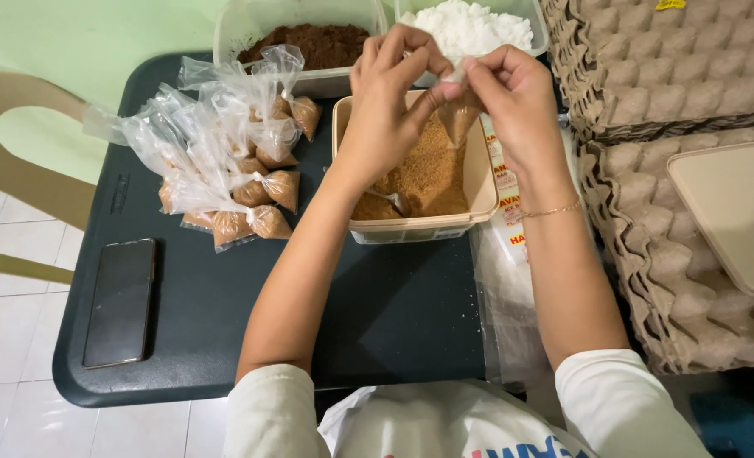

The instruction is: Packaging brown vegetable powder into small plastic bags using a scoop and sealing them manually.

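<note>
Phone lies face up at the far left of the dark stool top, well left of the beige tub of brown sugar, and a heap of knotted sugar-filled plastic packets sits between phone and tub. Above the tub, the left hand and right hand meet, fingers pressed together, both pinching the neck of a small clear bag hanging over the sugar. Right of the tub stand stacked egg trays.
</note>
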